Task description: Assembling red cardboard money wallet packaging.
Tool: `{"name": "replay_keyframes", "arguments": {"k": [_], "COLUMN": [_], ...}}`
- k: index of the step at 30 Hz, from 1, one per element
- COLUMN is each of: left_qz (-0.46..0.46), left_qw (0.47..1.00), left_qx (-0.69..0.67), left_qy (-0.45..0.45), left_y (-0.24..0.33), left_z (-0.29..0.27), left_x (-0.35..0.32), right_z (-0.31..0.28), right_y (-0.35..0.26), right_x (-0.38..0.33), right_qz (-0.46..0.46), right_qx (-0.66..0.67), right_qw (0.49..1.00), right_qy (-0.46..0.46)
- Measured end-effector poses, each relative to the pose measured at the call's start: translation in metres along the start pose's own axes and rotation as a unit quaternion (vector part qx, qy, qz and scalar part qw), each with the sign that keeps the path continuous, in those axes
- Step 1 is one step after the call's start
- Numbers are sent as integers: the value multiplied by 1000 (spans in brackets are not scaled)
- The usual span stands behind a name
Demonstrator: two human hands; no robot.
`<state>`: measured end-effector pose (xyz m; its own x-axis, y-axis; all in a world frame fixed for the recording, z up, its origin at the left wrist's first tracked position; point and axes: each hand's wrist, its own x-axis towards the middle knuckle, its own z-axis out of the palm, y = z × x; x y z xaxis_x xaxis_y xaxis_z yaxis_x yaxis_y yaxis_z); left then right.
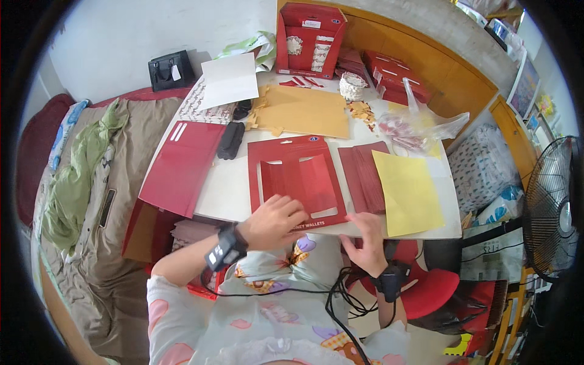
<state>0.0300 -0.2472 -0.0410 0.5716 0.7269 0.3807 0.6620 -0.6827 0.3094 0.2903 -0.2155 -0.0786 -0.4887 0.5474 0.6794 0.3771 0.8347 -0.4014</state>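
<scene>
Nearest, the right hand (367, 243) hangs loosely open at the white tabletop's (226, 188) front edge, holding nothing, fingertips near a stack of dark red packets (362, 176). The left hand (274, 220) lies flat, fingers spread, on the lower edge of a red cardboard packaging sleeve (295, 179) with cut-out windows. Just right of the stack lies a yellow sheet (410, 191). Farther back are a brown cardboard sheet (301, 111) and an upright red display box (310, 39).

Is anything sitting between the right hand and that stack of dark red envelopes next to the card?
Nothing visible. The right hand is at the table's near edge, just below the dark red envelope stack. The left hand rests on the red cut-out card, off to the side.
</scene>
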Motion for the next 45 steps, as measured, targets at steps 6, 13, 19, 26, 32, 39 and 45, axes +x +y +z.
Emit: {"name": "replay_keyframes", "arguments": {"k": [6,13,19,26,32,39,45], "left_qz": [41,29,70,190,189,206,202], "left_qw": [984,989,981,918,913,907,918], "left_qx": [153,79,126,303,303,296,274], "left_qy": [82,123,133,172,198,217,204], "left_y": [-4,-11,-1,0,-1,-3,2], "left_z": [27,42,19,-6,-36,-55,-64], "left_x": [-36,-39,-31,-16,-2,7,10], "right_z": [34,47,48,26,10,13,10], "right_y": [-8,-8,-6,-13,-20,-23,-24], "right_x": [20,26,27,55,82,101,103], "right_qz": [-61,-77,-94,-94,-150,-228,-233], "right_qx": [-27,-32,0,25,-9,-22,-32], "right_qw": [996,994,995,995,987,970,967], "right_qy": [-60,-69,-38,-6,52,85,95]}}
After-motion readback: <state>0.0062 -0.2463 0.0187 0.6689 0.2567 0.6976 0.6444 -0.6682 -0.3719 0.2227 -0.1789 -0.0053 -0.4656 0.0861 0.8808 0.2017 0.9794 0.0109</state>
